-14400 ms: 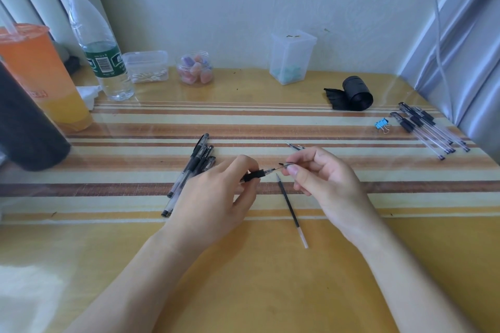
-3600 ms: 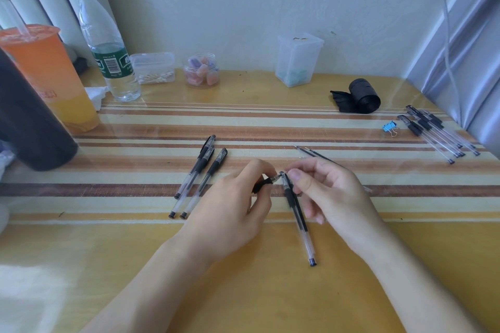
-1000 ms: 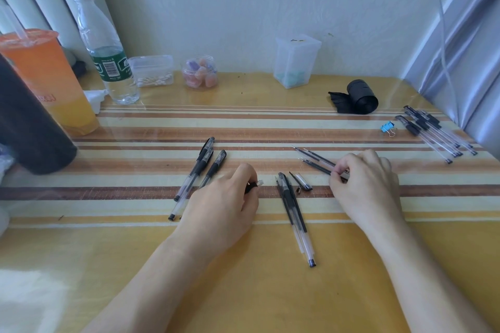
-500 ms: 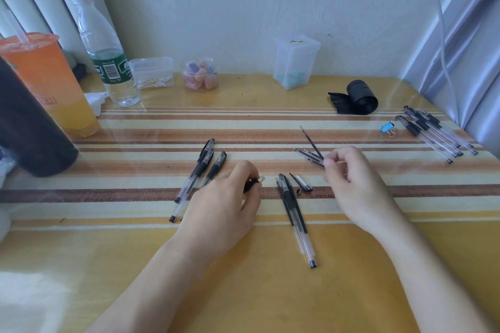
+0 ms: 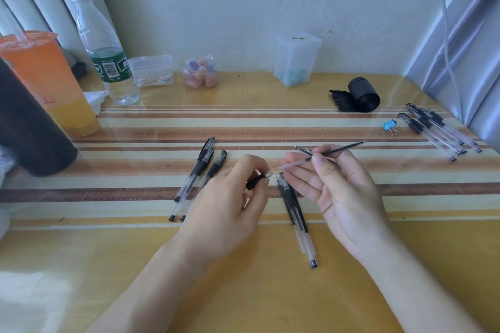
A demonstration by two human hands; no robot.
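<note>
The refill [image 5: 349, 146] sits just right of the frame's centre, lifted off the desk [image 5: 270, 292] and pinched between the thumb and forefinger of the right hand [image 5: 343, 192]. The hand's other fingers [image 5: 300, 184] spread loosely below it. It is a thin, straight tube slanting across the picture. Its dark, ink-filled length runs toward the upper right and ends in a fine point, and its pale, clear end points lower left. That clear end lies very near the mouth of the barrel [image 5: 255, 182], though whether the two touch cannot be told. The left hand [image 5: 230, 211], at centre frame, has its fingers curled round the barrel. Only a short black grip and a clear rim show between thumb and forefinger, and the rest is hidden in the palm. Below the two hands a pair of pens [image 5: 297, 216] lies side by side on the desk, pointing toward the lower edge. Three more pens [image 5: 200, 170] lie left of the left hand. Loose refills [image 5: 300, 148] show just behind the right thumb. At the right edge lies another bunch of pens [image 5: 438, 130] beside a blue clip [image 5: 389, 125].
</note>
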